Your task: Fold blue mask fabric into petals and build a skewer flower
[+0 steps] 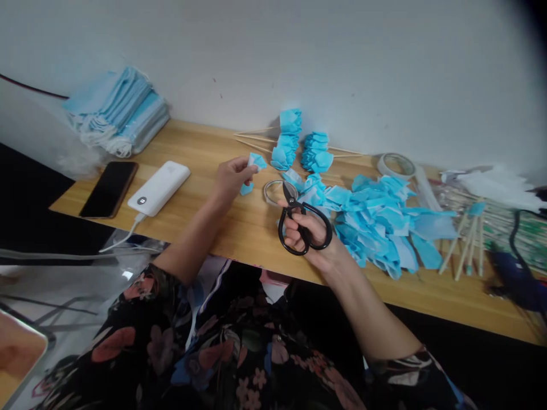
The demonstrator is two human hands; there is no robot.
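Between the thumb and fingers of my left hand [233, 177] is a folded piece of blue fabric [257, 162], held above the wooden table. Another small blue scrap [247, 188] shows just below that hand. My right hand [308, 230] is closed around black-handled scissors [291, 201], their blades together and pointing up and away. A roll of tape [273, 193] lies behind the scissors, partly covered by them. To the right spreads a loose heap of blue fabric pieces [376, 213]. Beyond my hands, blue bundles on thin sticks [285, 145] rest near the wall.
On the left are a stack of blue face masks [123, 111], a phone [109, 189] and a white power bank [159, 188] with a cable. A wide tape roll [396, 165], several wooden sticks [468, 245] and a dark blue object [519, 276] occupy the right side.
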